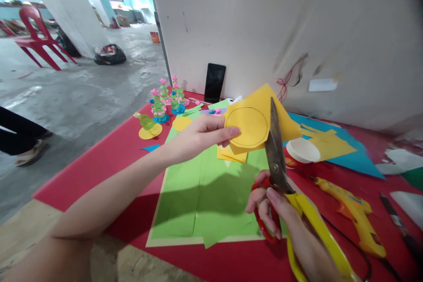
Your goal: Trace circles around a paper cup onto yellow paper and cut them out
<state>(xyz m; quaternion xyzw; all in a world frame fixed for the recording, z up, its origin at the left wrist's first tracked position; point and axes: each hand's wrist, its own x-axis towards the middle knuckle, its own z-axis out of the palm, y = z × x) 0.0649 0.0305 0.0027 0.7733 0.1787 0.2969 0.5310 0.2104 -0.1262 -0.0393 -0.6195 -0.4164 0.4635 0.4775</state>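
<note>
Presently, a red worktop carries the work. Green sheets run from its near edge toward the middle, and a blue sheet lies toward its far right corner. Above the green sheets, the left hand pinches a yellow sheet between thumb and fingers. The right hand grips scissors by the handles, blades up against that sheet. A glue gun lies toward the worktop's right edge, not in use.

Judged complete: several coiled paper trees topped with pink stars, grouped at the far left corner, and one loose yellow disc near them. Judged part-finished: a short green coil on another disc by the left edge. Outstanding: the drawn circle on the yellow sheet appears closely trimmed at its lower left; surplus paper remains above and to the right. Whether the blades have entered the paper cannot be confirmed from this angle.
</note>
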